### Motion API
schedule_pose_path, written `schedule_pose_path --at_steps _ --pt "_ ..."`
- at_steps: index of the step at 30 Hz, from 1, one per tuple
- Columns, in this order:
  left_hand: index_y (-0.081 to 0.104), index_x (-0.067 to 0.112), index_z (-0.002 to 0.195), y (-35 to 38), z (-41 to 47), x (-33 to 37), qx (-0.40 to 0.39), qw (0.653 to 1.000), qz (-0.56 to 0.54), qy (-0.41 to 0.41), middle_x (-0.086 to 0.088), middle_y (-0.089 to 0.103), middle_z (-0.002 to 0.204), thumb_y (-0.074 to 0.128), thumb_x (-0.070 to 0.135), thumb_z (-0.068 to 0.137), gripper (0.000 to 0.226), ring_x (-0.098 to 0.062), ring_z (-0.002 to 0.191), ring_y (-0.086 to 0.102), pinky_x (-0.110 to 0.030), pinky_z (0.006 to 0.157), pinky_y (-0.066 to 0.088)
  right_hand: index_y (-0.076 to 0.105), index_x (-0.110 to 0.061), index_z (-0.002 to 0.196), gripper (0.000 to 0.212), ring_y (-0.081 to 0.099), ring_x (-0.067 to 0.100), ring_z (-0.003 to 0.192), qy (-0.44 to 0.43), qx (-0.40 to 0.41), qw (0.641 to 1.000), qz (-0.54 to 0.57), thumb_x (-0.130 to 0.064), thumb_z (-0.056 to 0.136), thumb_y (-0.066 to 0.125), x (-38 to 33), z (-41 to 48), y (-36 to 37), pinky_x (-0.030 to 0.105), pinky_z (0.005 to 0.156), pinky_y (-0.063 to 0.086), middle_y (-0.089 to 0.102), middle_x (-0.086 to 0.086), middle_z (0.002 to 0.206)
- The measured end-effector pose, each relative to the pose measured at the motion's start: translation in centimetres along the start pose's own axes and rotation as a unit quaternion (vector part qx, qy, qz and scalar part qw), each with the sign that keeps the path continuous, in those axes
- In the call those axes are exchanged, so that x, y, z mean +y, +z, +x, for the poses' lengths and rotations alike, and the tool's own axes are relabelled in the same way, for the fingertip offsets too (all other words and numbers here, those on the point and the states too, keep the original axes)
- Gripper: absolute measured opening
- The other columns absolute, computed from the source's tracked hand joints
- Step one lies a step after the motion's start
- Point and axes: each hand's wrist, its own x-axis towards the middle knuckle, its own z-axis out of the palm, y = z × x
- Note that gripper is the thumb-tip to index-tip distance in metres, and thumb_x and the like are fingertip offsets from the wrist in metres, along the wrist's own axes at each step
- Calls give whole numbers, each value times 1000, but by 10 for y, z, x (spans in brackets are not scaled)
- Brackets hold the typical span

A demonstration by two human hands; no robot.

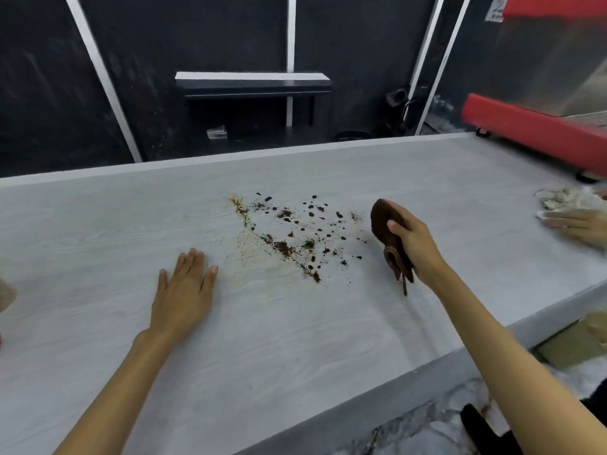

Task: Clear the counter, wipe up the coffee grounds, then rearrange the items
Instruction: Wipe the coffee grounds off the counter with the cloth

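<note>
The left hand (184, 284) lies flat on the pale bench (295, 339), fingers spread wide and holding nothing, just left of the spill. The coffee grounds (289, 234) are scattered across the middle of the bench: loose dark crumbs, some damp-looking clumps and a tan smear. They look light and easily flicked about, so a gathering stroke likely suits them better than a hard scrub. To their right, the right hand (414, 247) has its fingers closed around a brown cloth (387, 238), bunched and held above the bench. The cloth looks soft and limp; gripping it wadded, as here, should give a firm pad. At the far right edge another person's hand (574, 224) presses a pale rag (565, 201).
</note>
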Motion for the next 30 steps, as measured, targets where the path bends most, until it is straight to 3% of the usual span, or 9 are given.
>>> schedule_pose_path --at_steps 5,7,9,11,13,18,22,25,30 --pt "10 14 146 14 25 22 17 1000 5 -9 0 4 157 16 42 96 58 -13 145 -1 -40 117 -6 35 -15 141 46 33 21 137 -36 14 975 -219 -6 95 41 25 14 1 23 107 24 36 2 150" --pt "12 15 146 16 31 25 41 999 12 -12 0 6 157 17 41 96 57 -13 145 0 -41 117 -6 24 -11 144 53 36 19 134 -53 -1 967 -251 -10 95 44 28 12 17 24 106 27 37 2 147" --pt "15 16 146 18 34 24 60 998 19 -6 0 9 157 18 41 96 56 -13 145 2 -42 117 -4 25 -9 142 50 31 19 137 -44 -14 953 -299 -19 96 43 29 14 26 38 115 19 40 1 142" --pt "17 17 145 21 34 24 67 998 14 1 0 12 156 19 41 96 56 -12 145 4 -41 117 -3 32 -12 138 44 10 19 146 -37 -33 912 -407 -31 98 36 35 16 19 53 115 -3 28 1 152" --pt "17 17 145 23 34 25 67 998 21 4 0 13 156 18 42 95 56 -12 145 5 -41 117 -2 26 -17 144 49 -3 19 147 -43 -60 874 -481 -38 99 27 43 17 9 47 117 -5 8 1 159" --pt "11 16 146 25 38 27 69 996 56 1 0 8 157 15 43 94 58 -13 145 2 -42 117 -3 10 -25 149 56 -6 20 147 -52 -38 894 -443 -40 99 28 50 18 15 34 120 1 -2 2 159" --pt "10 15 146 27 44 32 65 996 66 -2 0 6 157 16 42 95 58 -13 145 2 -42 117 -1 21 -18 147 51 3 30 146 -47 3 893 -447 -30 99 31 43 34 37 38 119 5 9 11 158" --pt "10 14 146 28 44 32 64 995 79 -7 -1 7 157 17 41 95 58 -15 145 3 -43 117 1 25 -14 146 49 5 31 146 -86 -34 901 -424 -16 97 33 36 32 70 38 120 4 14 14 157" --pt "9 14 146 29 45 34 64 995 75 -6 -1 7 157 16 41 95 58 -15 145 3 -42 117 1 43 -12 138 48 20 27 144 -115 -107 955 -250 2 92 38 16 24 114 35 117 16 29 12 153"
